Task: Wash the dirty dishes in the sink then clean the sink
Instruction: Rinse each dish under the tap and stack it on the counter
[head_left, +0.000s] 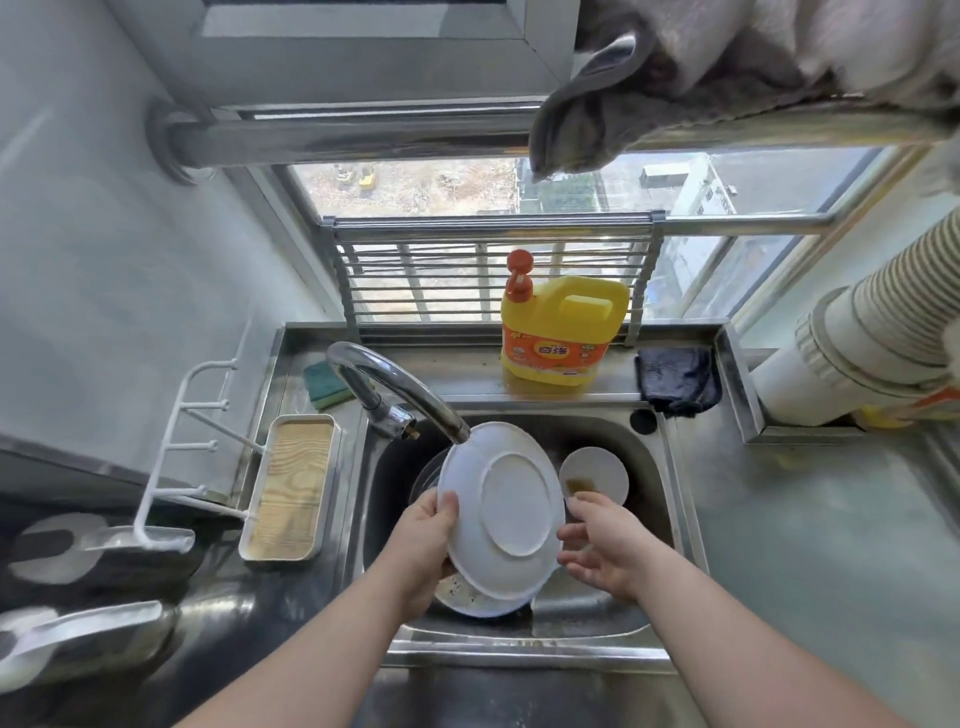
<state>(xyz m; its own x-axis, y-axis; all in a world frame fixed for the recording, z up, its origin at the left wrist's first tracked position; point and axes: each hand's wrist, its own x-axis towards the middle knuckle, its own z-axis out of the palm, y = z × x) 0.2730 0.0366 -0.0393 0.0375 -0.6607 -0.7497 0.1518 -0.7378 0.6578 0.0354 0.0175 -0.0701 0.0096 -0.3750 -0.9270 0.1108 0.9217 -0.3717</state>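
- Over the stainless steel sink (670, 499), under the curved chrome tap (395, 387), a round white plate (501, 512) is held tilted, underside and raised foot ring toward the camera.
- Left hand (423, 545) has its grip clamped on the plate's left rim, thumb on the back; right hand (602, 545) hovers just beside the right rim, fingers apart and loosely curved, holding nothing.
- Stiff, glossy and breakable, the plate probably weighs little; if wet it may be slippery, so opposite rims look the safest hold.
- Beneath it lies a speckled dirty white plate (467, 597); behind, a small round white dish (595, 475) carries a yellowish smear.
- On the ledge: a yellow detergent jug with orange pump (563, 327), a green scouring sponge (324, 384) and a dark folded cloth (678, 379).
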